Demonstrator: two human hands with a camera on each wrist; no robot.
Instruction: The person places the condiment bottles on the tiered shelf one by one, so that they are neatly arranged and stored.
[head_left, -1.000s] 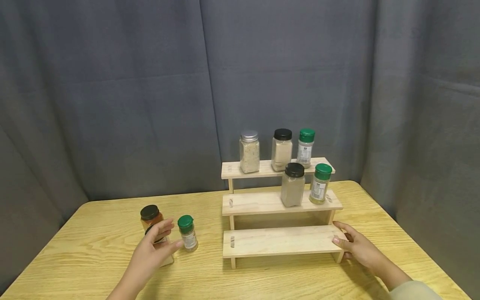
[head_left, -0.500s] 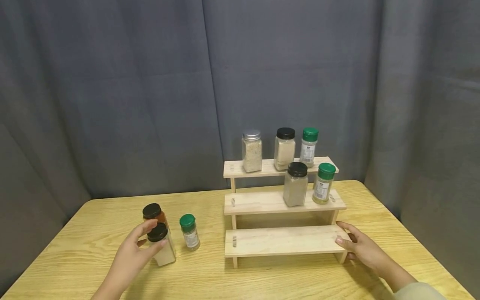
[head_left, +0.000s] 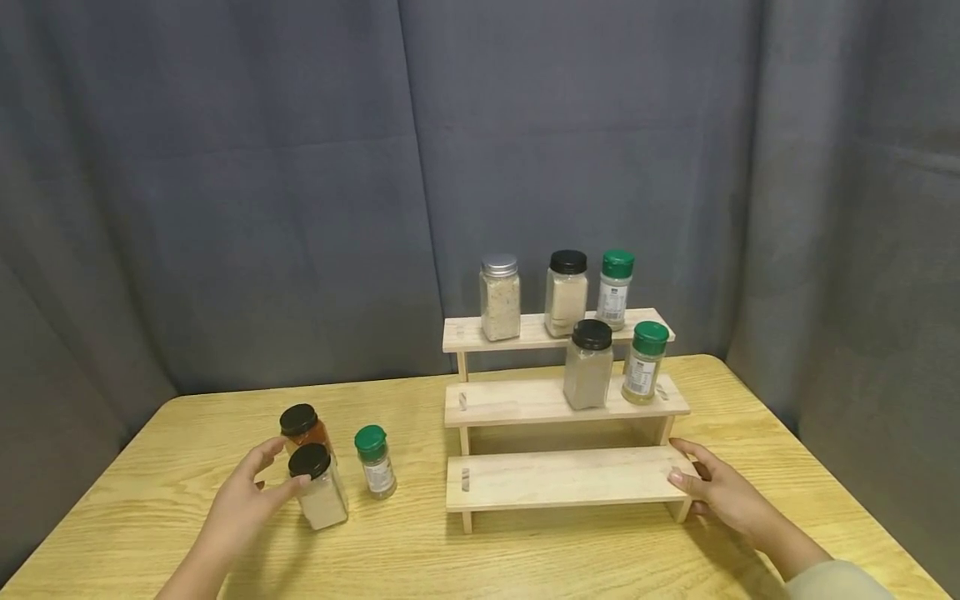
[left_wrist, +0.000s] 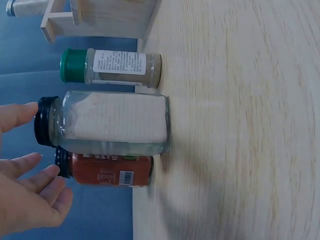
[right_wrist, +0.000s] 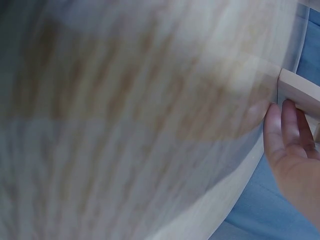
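At the left of the table, my left hand (head_left: 243,492) is spread beside a square glass jar (head_left: 323,493) of pale powder with a black lid. Its thumb tip is right at the lid, while the other fingers stand apart on the lid's far side, as the left wrist view (left_wrist: 101,123) shows of the jar. Behind it stands a black-lidded jar of red spice (left_wrist: 112,169). A green-capped shaker (head_left: 377,467) is just to the right. My right hand (head_left: 723,496) grips the right end of a three-step wooden rack (head_left: 562,479), thumb on top of the lowest shelf.
On the top shelf are a silver-lidded jar (head_left: 500,300), a black-lidded jar (head_left: 567,296) and a green-capped shaker (head_left: 614,292). The middle shelf bears a black-lidded jar (head_left: 588,367) and another green-capped shaker (head_left: 642,365). Grey curtains (head_left: 300,200) enclose the table.
My left hand has moved left and toward me, from over the pale-powder jar to its left side. The right hand stays on the rack; the head view shifts slightly.
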